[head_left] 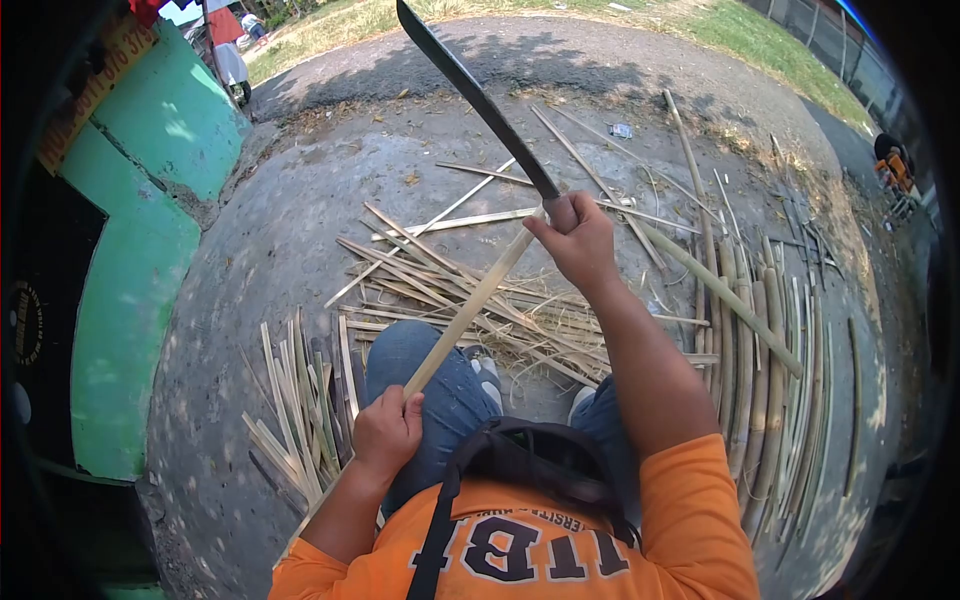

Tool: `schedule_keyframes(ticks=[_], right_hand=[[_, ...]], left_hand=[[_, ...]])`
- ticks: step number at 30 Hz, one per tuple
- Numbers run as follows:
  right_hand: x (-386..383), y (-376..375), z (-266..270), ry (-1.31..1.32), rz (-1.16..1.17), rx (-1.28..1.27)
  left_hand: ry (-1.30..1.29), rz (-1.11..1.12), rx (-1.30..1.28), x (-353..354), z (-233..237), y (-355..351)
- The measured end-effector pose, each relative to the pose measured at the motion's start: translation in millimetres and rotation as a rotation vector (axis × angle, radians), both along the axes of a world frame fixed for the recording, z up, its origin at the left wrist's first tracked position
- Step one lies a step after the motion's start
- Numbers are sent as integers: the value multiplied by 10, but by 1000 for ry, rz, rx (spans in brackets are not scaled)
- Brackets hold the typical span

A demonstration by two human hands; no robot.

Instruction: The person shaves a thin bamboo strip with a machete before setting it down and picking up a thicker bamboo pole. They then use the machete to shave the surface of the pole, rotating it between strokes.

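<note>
My right hand (580, 245) is wrapped round the handle of a machete (485, 105), whose long dark blade points up and to the left, away from me. Its thumb rests at the upper end of a pale bamboo strip (468, 312). Lower down, my left hand (387, 437) is closed round the same strip, beside my left knee. The strip slants from the machete handle down past my left forearm. Beyond my knees lies a loose heap of split bamboo strips (440, 268), with thin shavings (550, 325) among them.
Several bamboo poles (755, 375) lie side by side on my right, with a greenish pole (720, 290) slanting across them. More split strips (290, 400) lie at my left. A green wall (130, 300) stands at the far left; a paved road (400, 80) runs behind the heap.
</note>
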State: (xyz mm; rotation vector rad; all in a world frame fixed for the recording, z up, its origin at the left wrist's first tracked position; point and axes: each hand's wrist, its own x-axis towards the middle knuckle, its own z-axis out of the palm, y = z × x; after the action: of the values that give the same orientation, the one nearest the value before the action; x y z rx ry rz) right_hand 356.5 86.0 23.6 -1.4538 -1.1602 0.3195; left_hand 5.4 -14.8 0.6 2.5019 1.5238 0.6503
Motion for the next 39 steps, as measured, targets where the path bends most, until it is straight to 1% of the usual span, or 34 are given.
schedule_keyframes(ticks=[4, 9, 12, 18, 21, 24, 28, 31, 34, 37, 39], right_hand=[[56, 100, -146, 19, 13, 30], [100, 109, -161, 9, 39, 5], [132, 85, -140, -38, 31, -18], [219, 47, -124, -102, 87, 10], [320, 41, -85, -87, 112, -3], [392, 16, -19, -46, 143, 74], [439, -46, 3, -16, 164, 58], [495, -42, -37, -40, 170, 53], [554, -9, -109, 163, 200, -10], [491, -55, 5, 426, 238, -54], [481, -51, 2, 439, 242, -37]], left_hand=[[-3, -3, -12, -20, -19, -8], [-18, 1, -15, -34, -14, -16], [-21, 2, -20, -40, -6, -13], [-26, -19, -41, -50, 22, 1], [-32, -24, -53, -60, 33, 11], [-41, -32, -73, -59, 54, 27], [-45, -36, -98, -42, 92, 32], [-43, -42, -103, -40, 97, 36], [-42, -40, -105, -50, 108, 41], [-56, -43, -104, -44, 110, 44], [-61, -45, -101, -41, 112, 47]])
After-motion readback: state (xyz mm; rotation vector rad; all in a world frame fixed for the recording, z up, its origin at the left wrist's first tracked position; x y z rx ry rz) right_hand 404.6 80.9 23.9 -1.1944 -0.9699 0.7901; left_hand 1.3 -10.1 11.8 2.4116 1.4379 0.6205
